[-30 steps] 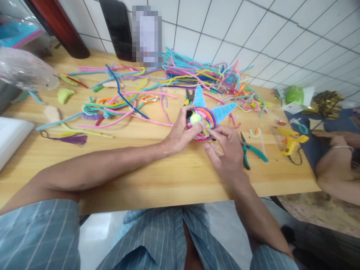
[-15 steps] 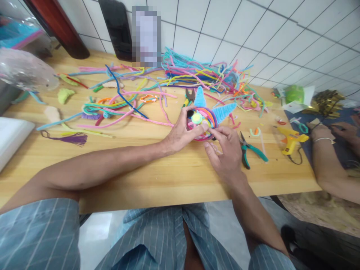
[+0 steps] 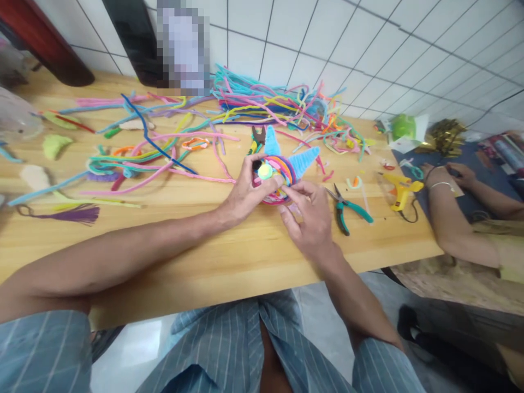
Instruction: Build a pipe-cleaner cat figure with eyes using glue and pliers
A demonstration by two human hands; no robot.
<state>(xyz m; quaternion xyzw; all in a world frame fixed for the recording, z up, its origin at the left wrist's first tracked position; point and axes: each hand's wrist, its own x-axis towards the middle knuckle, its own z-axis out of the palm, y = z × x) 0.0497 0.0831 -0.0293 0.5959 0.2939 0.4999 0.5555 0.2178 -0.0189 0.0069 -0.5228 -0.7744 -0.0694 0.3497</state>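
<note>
A round craft of coiled, many-coloured pipe cleaners (image 3: 289,167) with two pointed blue ears (image 3: 305,161) is between my hands, over the table. My left hand (image 3: 250,185) grips it from the left, thumb across its front near a pale green round piece (image 3: 265,172). From the right, my right hand (image 3: 308,215) pinches at its front edge with thumb and forefinger bent; whatever is between those fingertips is too small to make out. Teal-handled pliers (image 3: 347,210) lie just right of my right hand. Behind the craft rest yellow-and-green-handled cutters (image 3: 257,139).
Loose pipe cleaners (image 3: 139,158) spread across the left, with a big bundle (image 3: 262,101) along the wall. A purple tassel (image 3: 77,214) lies front left. At right are a yellow glue gun (image 3: 401,191) and another person's arm (image 3: 450,213). A black phone-like slab (image 3: 133,43) leans at the back.
The whole view has shifted, so the table and things appear further left. Both hands keep their hold at the craft, with little visible change in the fingers.
</note>
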